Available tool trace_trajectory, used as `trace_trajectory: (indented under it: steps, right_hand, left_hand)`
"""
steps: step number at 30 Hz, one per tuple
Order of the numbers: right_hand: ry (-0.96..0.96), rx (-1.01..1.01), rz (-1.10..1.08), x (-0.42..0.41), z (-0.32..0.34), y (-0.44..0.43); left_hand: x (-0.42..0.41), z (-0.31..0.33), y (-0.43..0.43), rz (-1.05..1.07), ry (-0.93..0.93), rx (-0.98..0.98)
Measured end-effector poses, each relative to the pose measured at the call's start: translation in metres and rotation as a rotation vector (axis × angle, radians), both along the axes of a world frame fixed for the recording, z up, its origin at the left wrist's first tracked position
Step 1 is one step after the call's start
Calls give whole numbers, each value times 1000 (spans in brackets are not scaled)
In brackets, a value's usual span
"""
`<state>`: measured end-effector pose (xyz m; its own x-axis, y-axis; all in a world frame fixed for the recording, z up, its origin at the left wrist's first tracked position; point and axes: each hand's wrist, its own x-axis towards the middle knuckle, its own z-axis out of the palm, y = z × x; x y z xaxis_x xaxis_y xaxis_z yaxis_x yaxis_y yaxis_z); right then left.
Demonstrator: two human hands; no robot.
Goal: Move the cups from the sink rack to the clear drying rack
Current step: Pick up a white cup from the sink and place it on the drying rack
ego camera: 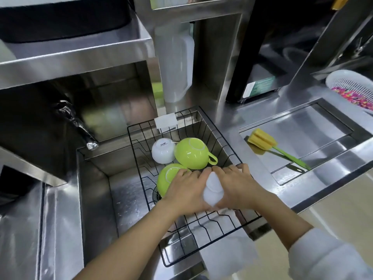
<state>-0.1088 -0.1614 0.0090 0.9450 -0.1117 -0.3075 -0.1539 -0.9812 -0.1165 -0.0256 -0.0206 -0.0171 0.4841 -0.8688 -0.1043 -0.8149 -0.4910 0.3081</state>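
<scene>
A black wire sink rack (212,237) sits over the steel sink. In it lie a white cup (162,150) upside down, a green cup (191,153) with its handle to the right, and a second green cup (166,179) nearer me. My left hand (186,190) and my right hand (236,186) are together over the rack's middle, both closed around a white cup (213,190) held between them. My left hand partly covers the nearer green cup. No clear drying rack is in view.
A tap (80,128) reaches over the sink's left part. A yellow sponge brush with a green handle (270,146) lies in the recessed steel tray on the right. A white colander (353,87) stands at the far right. A translucent jug (175,63) hangs behind the rack.
</scene>
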Motion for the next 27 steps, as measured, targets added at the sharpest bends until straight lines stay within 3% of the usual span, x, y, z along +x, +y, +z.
trace_trajectory:
  steps: [3,8,20,27]
  right_hand:
    - [-69,69,44,10,25,5]
    - [-201,208,109,32,76,39]
    - [-451,561,374,75,150,205]
    - [-517,700,443,104,145,330]
  left_hand:
    - [9,27,14,41,38,-84]
    - [22,75,62,135,-55,-218]
    - [13,165,269,476,-147,-599]
    - [2,188,391,679,-98,-563]
